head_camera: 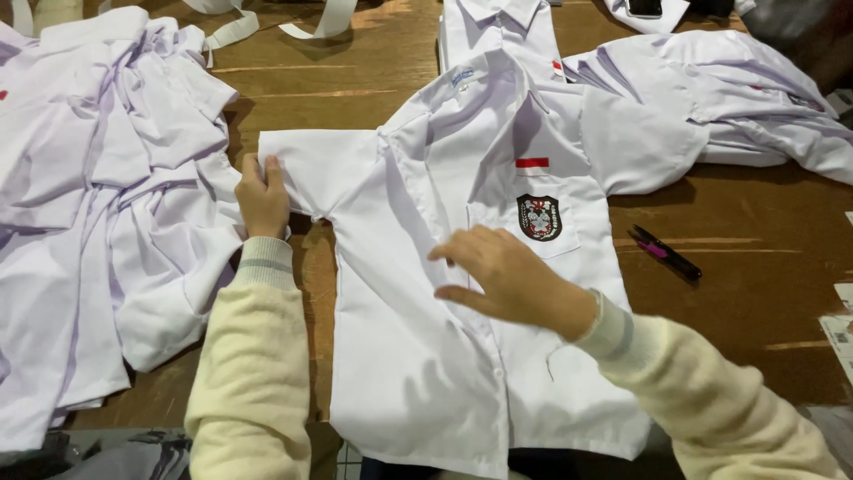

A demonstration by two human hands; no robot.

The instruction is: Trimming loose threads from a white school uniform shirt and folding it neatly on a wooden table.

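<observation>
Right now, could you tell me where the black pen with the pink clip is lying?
In the head view, the black pen lies on the bare wooden table, to the right of the spread white shirt, just beyond its badge pocket.

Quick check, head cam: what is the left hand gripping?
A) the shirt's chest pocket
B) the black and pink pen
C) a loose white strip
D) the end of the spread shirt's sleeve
D: the left hand pinches the cuff edge of the sleeve of the white shirt spread on the wooden table, while the pen lies untouched to the right and the right hand rests on the shirt front.
</observation>
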